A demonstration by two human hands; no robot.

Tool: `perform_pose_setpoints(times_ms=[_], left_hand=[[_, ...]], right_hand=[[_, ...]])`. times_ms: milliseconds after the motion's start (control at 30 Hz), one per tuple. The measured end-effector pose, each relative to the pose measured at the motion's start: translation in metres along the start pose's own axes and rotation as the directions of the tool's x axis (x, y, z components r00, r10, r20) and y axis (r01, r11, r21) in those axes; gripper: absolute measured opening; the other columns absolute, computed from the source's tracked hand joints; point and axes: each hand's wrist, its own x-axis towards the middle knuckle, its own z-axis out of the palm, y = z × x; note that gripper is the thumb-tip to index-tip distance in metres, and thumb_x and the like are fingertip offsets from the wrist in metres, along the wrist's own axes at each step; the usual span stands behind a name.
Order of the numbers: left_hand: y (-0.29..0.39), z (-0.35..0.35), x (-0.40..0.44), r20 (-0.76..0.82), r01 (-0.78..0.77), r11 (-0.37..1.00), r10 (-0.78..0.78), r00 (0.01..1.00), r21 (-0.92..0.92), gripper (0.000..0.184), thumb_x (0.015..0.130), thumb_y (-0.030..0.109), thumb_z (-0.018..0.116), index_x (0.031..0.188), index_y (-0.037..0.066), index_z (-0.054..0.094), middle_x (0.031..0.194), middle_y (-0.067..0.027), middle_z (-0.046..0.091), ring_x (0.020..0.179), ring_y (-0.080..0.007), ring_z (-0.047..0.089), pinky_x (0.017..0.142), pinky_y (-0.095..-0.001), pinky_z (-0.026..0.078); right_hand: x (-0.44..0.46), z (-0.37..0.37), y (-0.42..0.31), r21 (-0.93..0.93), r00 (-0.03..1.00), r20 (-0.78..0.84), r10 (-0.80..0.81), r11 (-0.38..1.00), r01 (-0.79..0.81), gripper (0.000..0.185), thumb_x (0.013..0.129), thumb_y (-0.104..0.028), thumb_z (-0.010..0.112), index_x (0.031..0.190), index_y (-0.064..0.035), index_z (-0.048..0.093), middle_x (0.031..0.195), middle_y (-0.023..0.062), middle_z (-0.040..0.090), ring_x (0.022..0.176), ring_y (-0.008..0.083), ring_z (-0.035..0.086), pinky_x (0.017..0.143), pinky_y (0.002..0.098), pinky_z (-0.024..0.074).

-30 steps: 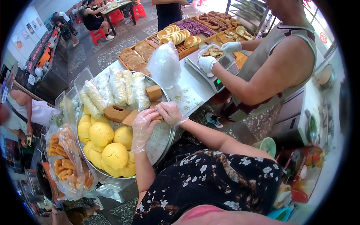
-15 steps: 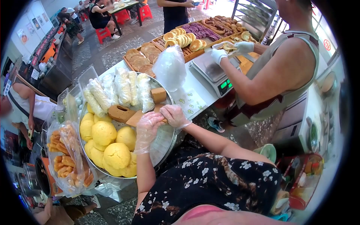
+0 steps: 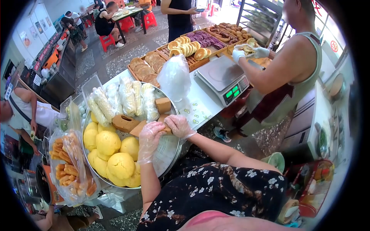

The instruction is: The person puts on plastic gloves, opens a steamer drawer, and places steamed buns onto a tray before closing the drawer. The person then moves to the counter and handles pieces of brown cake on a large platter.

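Note:
In clear plastic gloves, my left hand and my right hand meet over the front right of a large round metal tray. The fingers of both are curled on a brown cake piece, mostly covered by them. Close by lie more brown pieces: a wedge, a rounded one with a slit and a small block. Several yellow buns fill the tray's near left. Plastic-wrapped rolls line its far side.
Bagged fried dough sticks stand left of the tray. Behind are a stack of plastic bags, a scale and trays of flatbreads and round cakes. A co-worker in white gloves stands at the right, holding food.
The co-worker's gloved hands have moved right with the food, away from over the scale, whose plate now shows bare. My hands stay almost in place on the brown piece.

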Motion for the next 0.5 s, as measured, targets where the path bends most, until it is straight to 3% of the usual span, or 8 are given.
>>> perform_pose_setpoints(times_ms=[233,400,500], left_hand=[[-0.0015,0.001,-0.0003,-0.017,-0.059,0.998,0.059,0.998,0.023,0.021,0.071,0.008,0.074,0.092,0.005,0.072,0.098,-0.0101,0.071,0.098,-0.029,0.065,0.09,-0.0377,0.05],[0.0042,-0.0039,0.0007,-0.03,0.132,0.989,-0.134,0.991,-0.065,0.022,0.073,0.001,0.07,0.095,0.003,0.071,0.099,-0.0125,0.071,0.098,-0.0285,0.066,0.088,-0.0357,0.051],[-0.0002,-0.0051,-0.0008,-0.049,0.122,0.99,-0.125,0.991,-0.075,0.021,0.074,-0.001,0.068,0.095,0.002,0.071,0.099,-0.0136,0.07,0.097,-0.0289,0.066,0.086,-0.0354,0.052]], right_hand=[[-0.0001,0.001,0.001,-0.008,1.0,0.004,-0.029,1.0,0.029,0.025,0.095,-0.019,0.054,0.077,-0.002,0.058,0.07,0.0181,0.056,0.062,0.0359,0.057,0.056,0.0406,0.0443],[-0.0006,0.0014,0.0024,-0.032,1.0,0.016,-0.026,0.999,0.027,0.024,0.095,-0.018,0.055,0.078,-0.0017,0.058,0.07,0.0185,0.056,0.063,0.0362,0.057,0.057,0.0407,0.0446],[0.0002,0.0004,-0.0004,0.002,1.0,0.004,-0.014,1.0,0.014,0.024,0.094,-0.018,0.055,0.077,-0.0017,0.058,0.07,0.0191,0.056,0.063,0.037,0.058,0.056,0.041,0.0444]])
